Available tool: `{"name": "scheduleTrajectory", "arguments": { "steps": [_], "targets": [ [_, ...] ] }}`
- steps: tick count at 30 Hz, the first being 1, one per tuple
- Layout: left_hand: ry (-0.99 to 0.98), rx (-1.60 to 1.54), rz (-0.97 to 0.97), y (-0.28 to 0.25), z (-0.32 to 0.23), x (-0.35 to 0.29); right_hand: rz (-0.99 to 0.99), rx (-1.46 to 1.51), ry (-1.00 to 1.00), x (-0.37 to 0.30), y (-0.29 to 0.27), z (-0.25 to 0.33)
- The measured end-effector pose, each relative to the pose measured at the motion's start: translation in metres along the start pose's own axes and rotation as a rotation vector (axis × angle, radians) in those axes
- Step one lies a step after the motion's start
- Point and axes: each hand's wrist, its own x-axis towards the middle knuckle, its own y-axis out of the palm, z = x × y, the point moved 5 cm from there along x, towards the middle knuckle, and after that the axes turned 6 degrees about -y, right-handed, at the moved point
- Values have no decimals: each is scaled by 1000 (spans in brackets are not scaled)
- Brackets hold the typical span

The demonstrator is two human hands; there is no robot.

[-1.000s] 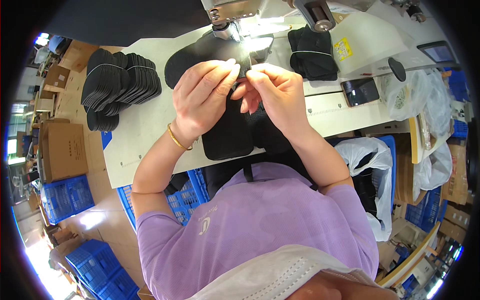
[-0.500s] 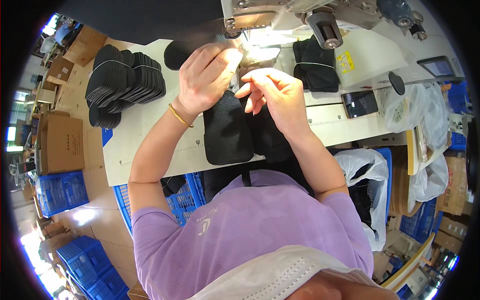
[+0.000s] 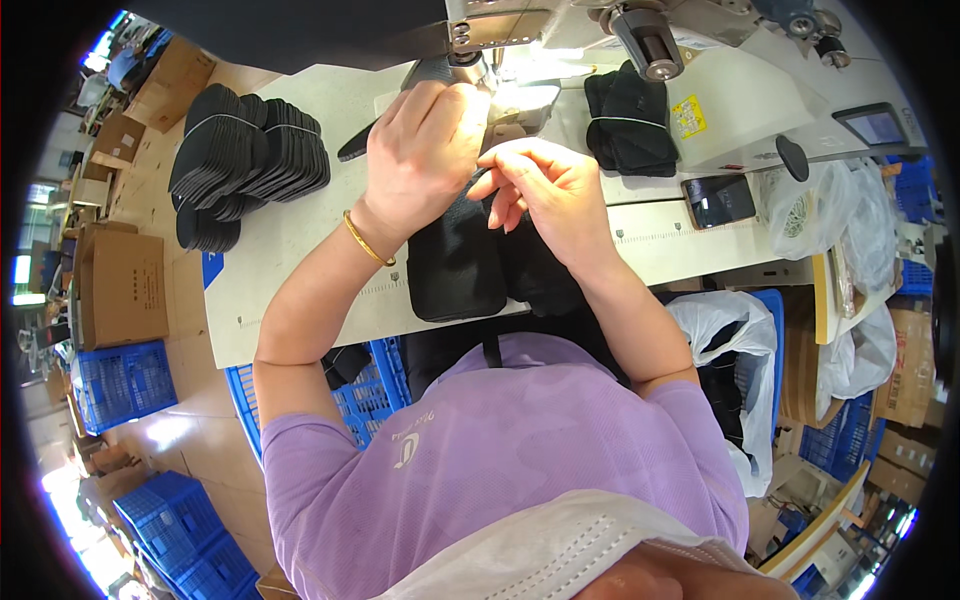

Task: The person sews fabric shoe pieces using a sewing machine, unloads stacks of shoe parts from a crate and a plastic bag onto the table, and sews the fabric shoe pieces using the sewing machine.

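Observation:
My left hand (image 3: pixel 425 150) is closed beneath the head of the sewing machine (image 3: pixel 500 25), fingers bent down. It grips a flat black insole-shaped piece (image 3: pixel 357 143), whose edge sticks out to its left; the rest is hidden behind the hand. Just to the right, my right hand (image 3: pixel 545 190) has its fingers curled and thumb close to them. Whatever they pinch, if anything, is too small to tell. Below both hands, a long black fabric piece (image 3: pixel 455 265) hangs toward the table's near edge, with another black piece (image 3: pixel 540 265) beside it.
Bundled stacks of black insole shapes (image 3: pixel 245 155) sit at the table's left. A tied black bundle (image 3: pixel 630 120) and a phone (image 3: pixel 720 202) lie to the right. A blue crate (image 3: pixel 365 405) and a white plastic bag (image 3: pixel 765 350) stand below the near edge.
The black piece by my left hand has tilted from showing its rounded face to nearly edge-on. My left hand has shifted slightly right and down; my right hand is almost unmoved.

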Motion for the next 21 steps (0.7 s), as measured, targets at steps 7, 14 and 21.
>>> {"name": "scheduleTrajectory", "arguments": {
  "steps": [7, 14, 21],
  "targets": [
    [84, -52, -33, 0, 21, -10, 18, 8, 15, -6, -2, 0],
    [-81, -192, 188, -3, 54, -32, 40, -17, -3, -7, -2, -4],
    [132, 14, 85, -4, 54, -31, -15, -89, -67, -5, 6, -3]
  ]
}}
